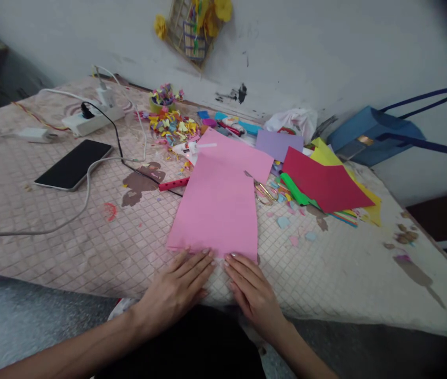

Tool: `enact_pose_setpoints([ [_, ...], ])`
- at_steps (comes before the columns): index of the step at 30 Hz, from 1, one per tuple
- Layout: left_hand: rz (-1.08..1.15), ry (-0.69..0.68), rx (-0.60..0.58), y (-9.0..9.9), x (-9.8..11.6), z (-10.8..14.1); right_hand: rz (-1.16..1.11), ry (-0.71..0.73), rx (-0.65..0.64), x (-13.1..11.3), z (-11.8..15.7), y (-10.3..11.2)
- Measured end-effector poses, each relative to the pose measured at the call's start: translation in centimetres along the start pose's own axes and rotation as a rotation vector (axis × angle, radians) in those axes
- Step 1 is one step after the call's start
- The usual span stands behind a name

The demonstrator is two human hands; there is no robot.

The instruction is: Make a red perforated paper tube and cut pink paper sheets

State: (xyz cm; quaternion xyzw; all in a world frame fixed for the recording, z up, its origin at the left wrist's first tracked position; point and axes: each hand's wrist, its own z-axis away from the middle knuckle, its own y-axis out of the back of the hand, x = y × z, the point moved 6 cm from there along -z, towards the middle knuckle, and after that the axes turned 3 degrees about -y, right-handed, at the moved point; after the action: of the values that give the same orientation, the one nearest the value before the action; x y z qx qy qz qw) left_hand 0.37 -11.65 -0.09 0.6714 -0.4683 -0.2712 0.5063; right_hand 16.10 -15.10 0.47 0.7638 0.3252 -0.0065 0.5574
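A long pink sheet of paper (219, 205), folded along its near edge, lies in front of me on the table. My left hand (178, 281) rests flat with its fingers stretched onto the left part of that edge. On the right part, my right hand (253, 289) presses with straight fingers, a small gap between the two hands. Gold-handled scissors (266, 192) lie with their blades on the sheet's right side. Beside its upper left is a white glue gun (186, 149). A red stick with dark holes (174, 183) pokes out at the left edge.
A black-screened phone (74, 164), a power strip (93, 121) and loose cables lie left. Paper scraps (172, 126) are heaped at the back. Red paper (326, 181), yellow paper, purple paper (280, 145) and a blue bag (377, 134) are to the right. A wall borders the table's far side.
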Motion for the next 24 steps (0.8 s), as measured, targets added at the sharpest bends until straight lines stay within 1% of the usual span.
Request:
enact_pose_setpoints([
  [3,-0.030,0.014,-0.022,0.6,-1.4,1.8,-0.011,-0.010,-0.006,-0.1,-0.2,0.1],
  [6,-0.031,0.062,-0.024,1.4,-3.1,3.5,-0.024,-0.013,0.003,-0.2,-0.3,0.2],
  [9,-0.008,0.094,-0.034,1.9,-4.2,4.6,-0.039,-0.016,0.020,-0.1,-0.3,0.2],
  [11,0.050,0.158,-0.011,2.3,-4.9,5.0,-0.048,-0.022,0.027,-0.1,-0.3,0.2],
  [13,0.126,0.286,0.048,2.8,-5.8,5.3,-0.050,-0.021,0.030,0.0,-0.2,0.2],
  [15,0.190,0.422,0.115,3.2,-6.6,5.4,-0.045,-0.016,0.027,0.0,-0.1,0.1],
  [17,0.228,0.510,0.154,3.6,-7.2,5.2,-0.037,-0.014,0.021,-0.1,-0.1,0.0],
  [21,0.291,0.557,0.164,4.0,-8.0,3.8,-0.028,-0.010,0.026,-0.1,-0.1,0.0],
  [24,0.311,0.554,0.121,3.9,-8.6,2.6,-0.025,-0.010,0.036,0.0,-0.2,0.0],
])
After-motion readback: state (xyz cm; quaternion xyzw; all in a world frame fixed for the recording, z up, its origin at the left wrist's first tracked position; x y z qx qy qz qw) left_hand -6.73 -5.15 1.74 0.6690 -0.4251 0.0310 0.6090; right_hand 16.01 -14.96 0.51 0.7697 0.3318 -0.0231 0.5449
